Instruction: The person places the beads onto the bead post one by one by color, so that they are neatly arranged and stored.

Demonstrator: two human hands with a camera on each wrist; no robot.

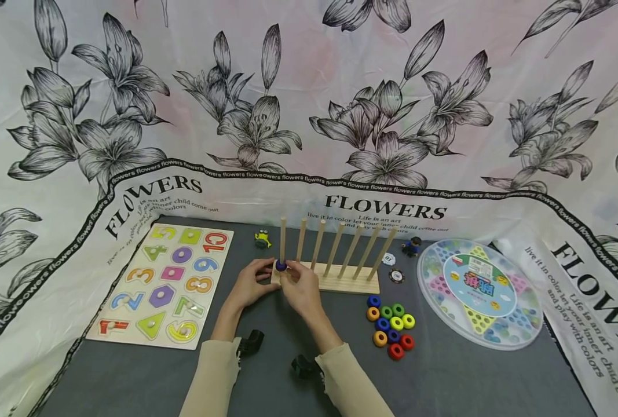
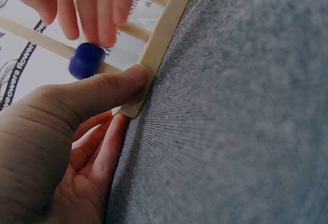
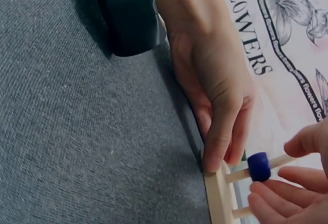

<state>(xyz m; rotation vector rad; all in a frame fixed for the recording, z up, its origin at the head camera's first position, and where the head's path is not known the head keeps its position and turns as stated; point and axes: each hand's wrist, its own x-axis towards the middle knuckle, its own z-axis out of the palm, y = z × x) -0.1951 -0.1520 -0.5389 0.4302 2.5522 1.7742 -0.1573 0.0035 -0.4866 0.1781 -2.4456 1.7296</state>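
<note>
A wooden base (image 1: pixel 347 278) carries a row of upright pegs. On its leftmost peg (image 1: pixel 282 237) sits a blue ring (image 3: pixel 259 166), a little above the base in the wrist views. My left hand (image 1: pixel 251 284) grips the left end of the base, thumb on top and fingers round the corner, as the left wrist view shows. Beside the ring is my right hand (image 1: pixel 303 289), its fingers (image 2: pixel 87 14) fairly straight and close to the ring. The right wrist view has the thumb spread away from the ring, nothing pinched.
Loose blue, orange, green, yellow and red rings (image 1: pixel 383 324) lie right of the base. A number puzzle board (image 1: pixel 216 278) lies left, a round board-game box (image 1: pixel 428 289) right. Behind stand a small green toy (image 1: pixel 262 238) and a dark figurine (image 1: pixel 412 246), with two round chips (image 1: pixel 397 275) nearby.
</note>
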